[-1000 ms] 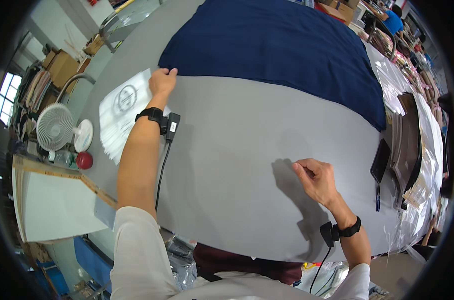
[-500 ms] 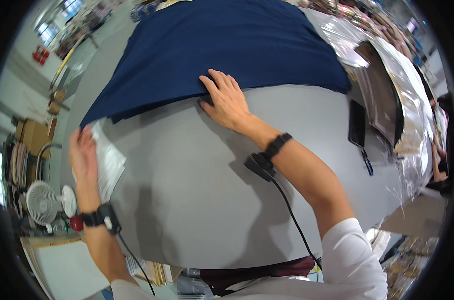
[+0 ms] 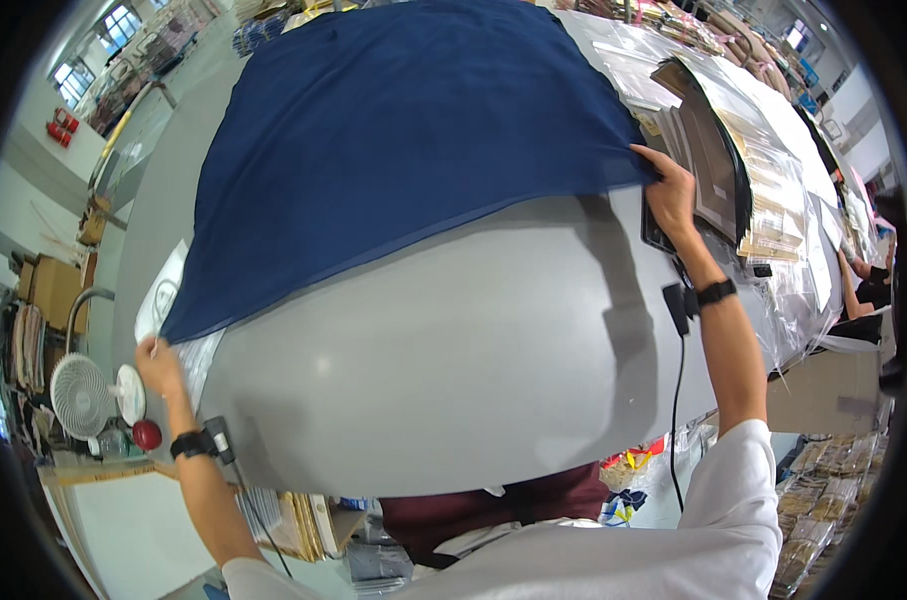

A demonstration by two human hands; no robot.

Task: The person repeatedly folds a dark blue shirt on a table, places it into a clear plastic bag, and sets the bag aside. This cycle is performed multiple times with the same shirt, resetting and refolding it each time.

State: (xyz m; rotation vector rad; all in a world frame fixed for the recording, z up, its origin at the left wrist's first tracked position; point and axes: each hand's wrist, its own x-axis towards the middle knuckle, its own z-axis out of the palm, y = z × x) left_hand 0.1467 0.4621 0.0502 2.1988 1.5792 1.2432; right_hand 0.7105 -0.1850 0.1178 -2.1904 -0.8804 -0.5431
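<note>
A large navy blue cloth [image 3: 414, 130] is spread over the grey table [image 3: 424, 380], its near edge slanting down toward the left. At its near left corner my left hand [image 3: 162, 368] pinches the fabric. My right hand [image 3: 671, 190] grips the near right corner, thumb and fingers closed on the edge. Under the left corner lies a clear plastic sheet or bag [image 3: 162, 295], partly covered by the cloth and my hand. A dark phone [image 3: 656, 222] lies beside my right hand, mostly hidden behind it.
On the right of the table stand grey-brown boards [image 3: 709, 160] and stacked clear plastic packages [image 3: 774, 190]. A white fan [image 3: 82, 395] and a red round object [image 3: 147, 434] are at the left. Another person's arm [image 3: 854, 285] shows at the far right.
My right hand has moved right, from the cloth's middle edge to its right corner. My left hand has drawn the left corner nearer, and the cloth's left side now hangs lower.
</note>
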